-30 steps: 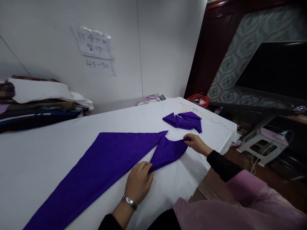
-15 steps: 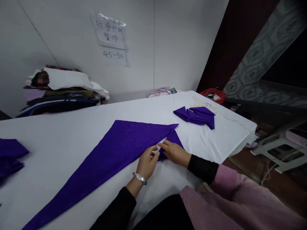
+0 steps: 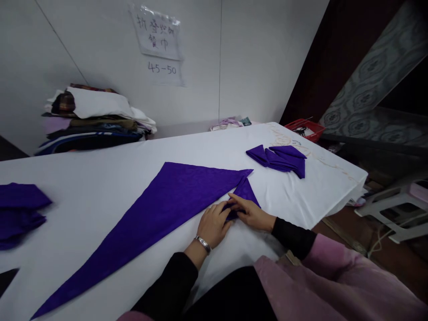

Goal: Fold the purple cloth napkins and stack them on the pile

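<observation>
A large purple cloth lies on the white-covered table, one long point reaching toward the lower left. Its right end is folded into a smaller flap. Both hands meet at that flap's lower edge. My left hand, with a silver bracelet at the wrist, has its fingers closed on the cloth's edge. From the right, my right hand pinches the same folded part, thumb below and fingers above. The fingertips partly hide the cloth between them.
Folded purple cloth lies at the back right, more purple cloth at the left edge. A clothes pile stands at the back left, a red basket beyond the far right corner. A white stool stands right.
My left hand has moved right and closed in on the flap's lower edge beside my right hand. The flap's lower part is now gathered between them. The view has shifted slightly.
</observation>
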A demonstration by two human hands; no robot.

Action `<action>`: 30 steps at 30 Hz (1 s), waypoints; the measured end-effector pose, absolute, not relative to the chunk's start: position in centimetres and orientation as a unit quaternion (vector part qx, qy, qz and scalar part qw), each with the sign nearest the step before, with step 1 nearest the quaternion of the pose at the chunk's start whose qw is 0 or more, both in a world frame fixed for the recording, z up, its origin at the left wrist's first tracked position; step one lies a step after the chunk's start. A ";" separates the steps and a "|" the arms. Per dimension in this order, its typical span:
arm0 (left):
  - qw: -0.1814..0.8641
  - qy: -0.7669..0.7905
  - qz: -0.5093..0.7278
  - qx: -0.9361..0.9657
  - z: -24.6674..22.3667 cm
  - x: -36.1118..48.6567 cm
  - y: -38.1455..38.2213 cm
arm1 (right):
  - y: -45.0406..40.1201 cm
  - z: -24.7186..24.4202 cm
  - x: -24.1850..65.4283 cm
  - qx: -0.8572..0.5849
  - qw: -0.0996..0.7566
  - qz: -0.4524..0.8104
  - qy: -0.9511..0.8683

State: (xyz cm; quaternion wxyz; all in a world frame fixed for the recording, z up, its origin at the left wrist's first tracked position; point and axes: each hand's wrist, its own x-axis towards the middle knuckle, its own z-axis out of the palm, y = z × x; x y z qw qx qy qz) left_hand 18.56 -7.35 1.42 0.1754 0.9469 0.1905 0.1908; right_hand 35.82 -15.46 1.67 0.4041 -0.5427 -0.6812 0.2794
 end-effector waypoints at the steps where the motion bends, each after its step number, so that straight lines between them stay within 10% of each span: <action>1: 0.159 0.195 0.169 0.953 1.6 18.6 -7.4 | -15.6 1.8 36.2 -0.543 0.421 0.282 -0.669; 11: 0.154 0.227 0.173 0.946 1.1 19.5 -7.0 | -19.7 2.6 42.9 -0.600 0.288 0.148 -0.732; 19: 0.482 0.322 0.261 0.772 0.7 19.1 -4.8 | -17.0 2.3 42.5 -0.569 0.330 0.151 -0.738; 30: 0.793 0.325 0.130 0.499 4.2 22.1 -5.2 | -15.9 6.6 44.6 -0.578 0.486 0.520 -0.399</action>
